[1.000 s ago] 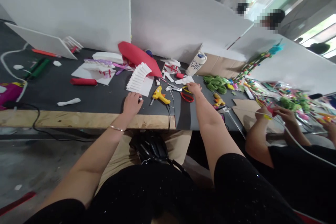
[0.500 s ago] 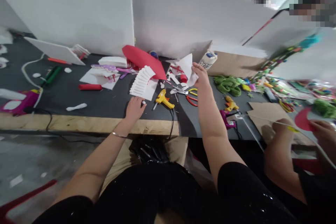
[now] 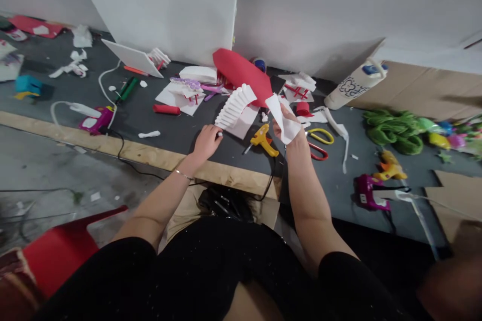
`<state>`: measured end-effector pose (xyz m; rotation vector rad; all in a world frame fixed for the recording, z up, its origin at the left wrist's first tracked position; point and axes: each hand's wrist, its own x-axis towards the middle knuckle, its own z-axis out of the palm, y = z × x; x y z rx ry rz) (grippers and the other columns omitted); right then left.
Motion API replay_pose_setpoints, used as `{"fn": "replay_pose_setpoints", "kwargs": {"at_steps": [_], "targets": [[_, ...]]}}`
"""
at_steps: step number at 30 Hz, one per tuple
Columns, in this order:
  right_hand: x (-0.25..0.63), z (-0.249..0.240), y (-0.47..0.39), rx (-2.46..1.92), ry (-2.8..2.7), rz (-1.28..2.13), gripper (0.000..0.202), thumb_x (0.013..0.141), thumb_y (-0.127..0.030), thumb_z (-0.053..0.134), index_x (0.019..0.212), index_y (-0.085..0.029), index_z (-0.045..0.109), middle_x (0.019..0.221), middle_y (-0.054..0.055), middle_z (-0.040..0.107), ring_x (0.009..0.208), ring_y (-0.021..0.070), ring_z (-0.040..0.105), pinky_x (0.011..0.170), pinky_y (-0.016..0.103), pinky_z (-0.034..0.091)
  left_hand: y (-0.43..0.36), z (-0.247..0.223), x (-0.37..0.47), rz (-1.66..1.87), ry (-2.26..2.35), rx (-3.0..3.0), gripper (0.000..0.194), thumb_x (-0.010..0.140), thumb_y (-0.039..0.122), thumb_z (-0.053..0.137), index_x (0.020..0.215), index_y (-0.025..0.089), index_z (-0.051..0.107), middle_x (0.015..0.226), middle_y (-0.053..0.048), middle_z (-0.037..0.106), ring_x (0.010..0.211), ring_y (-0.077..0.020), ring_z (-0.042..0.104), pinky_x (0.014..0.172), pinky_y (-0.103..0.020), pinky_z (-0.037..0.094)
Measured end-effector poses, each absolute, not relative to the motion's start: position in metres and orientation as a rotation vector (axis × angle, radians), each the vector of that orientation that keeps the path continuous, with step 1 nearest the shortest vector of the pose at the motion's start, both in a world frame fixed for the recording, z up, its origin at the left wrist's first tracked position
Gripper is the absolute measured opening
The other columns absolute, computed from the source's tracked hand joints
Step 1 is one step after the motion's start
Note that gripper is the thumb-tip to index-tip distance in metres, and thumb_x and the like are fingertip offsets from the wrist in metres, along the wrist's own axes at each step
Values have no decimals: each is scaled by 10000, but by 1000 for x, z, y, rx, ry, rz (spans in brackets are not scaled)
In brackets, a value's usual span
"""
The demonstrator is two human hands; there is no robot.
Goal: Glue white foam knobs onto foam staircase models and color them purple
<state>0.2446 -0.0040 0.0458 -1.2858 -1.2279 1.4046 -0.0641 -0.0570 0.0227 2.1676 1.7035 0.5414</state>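
My right hand (image 3: 288, 123) grips a folded, limp white sheet (image 3: 280, 116), paper or felt, above the table to the right of the red sheet. My left hand (image 3: 206, 144) is closed near the table's front edge, with a small white bit (image 3: 220, 134) at its fingertips. Just beyond it lies a ribbed white fan-shaped piece (image 3: 235, 107) on a white card (image 3: 245, 123). A yellow glue gun (image 3: 265, 141) lies between my hands. Scissors with yellow and red handles (image 3: 319, 152) rest partly behind my right wrist.
A large red sheet (image 3: 243, 72) leans behind the fan piece. A patterned white bottle (image 3: 354, 85) stands at the back right, near green yarn (image 3: 393, 128). Purple glue guns (image 3: 96, 120) sit at both sides, with cords trailing. A red chair (image 3: 62, 256) is at lower left.
The view has swung to the right of its former scene's left side, showing more table leftward. My right hand has drawn the white sheet back toward me; my left hand stays near the front edge.
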Motion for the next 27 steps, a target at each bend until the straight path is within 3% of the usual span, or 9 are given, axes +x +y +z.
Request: {"fn": "replay_pose_setpoints", "kwargs": {"at_steps": [5,11,15,20,25,27], "targets": [[234,47,-32,-1126,-1284,1675,468,618,-411,894,1013,-244,708,900,-10,730,680,131,611,625,273,495,-51,16,-75,568,1601,2174,302,905,164,708,1198,192,639,1143,-112,714,1138,-303,635,1044,-475,520],[229,64,-40,-1008,-1997,1972,330,808,-441,777,1066,-237,798,920,9,742,749,121,585,652,244,455,-57,12,-86,701,1557,2137,406,923,207,693,1316,206,590,1354,-136,633,1180,-269,632,1075,-431,529],[238,71,-44,-1121,-2210,1827,300,857,-389,689,1093,-248,809,974,23,754,821,150,615,740,278,476,-75,21,-80,742,1527,2262,234,1006,223,549,1214,191,650,1208,-132,693,1136,-263,651,1030,-414,533],[280,70,-53,-1389,-2118,1700,249,794,-352,687,980,-238,808,1012,39,763,955,214,660,878,347,494,-91,31,-66,466,1200,2490,189,1024,269,525,1060,228,706,1073,-103,739,1082,-268,672,973,-423,525],[316,77,-59,-1504,-1995,1589,259,804,-406,689,916,-197,794,872,71,720,746,202,586,707,363,461,-41,35,-70,878,1441,2337,183,1024,291,544,1147,201,644,1184,-119,713,1157,-264,647,1049,-438,521],[308,79,-59,-1473,-1944,1545,293,846,-423,659,990,-198,779,918,79,719,767,207,592,700,358,476,-5,32,-74,986,1544,2159,286,995,291,596,1256,176,584,1280,-147,678,1186,-249,643,1056,-408,536]]}}
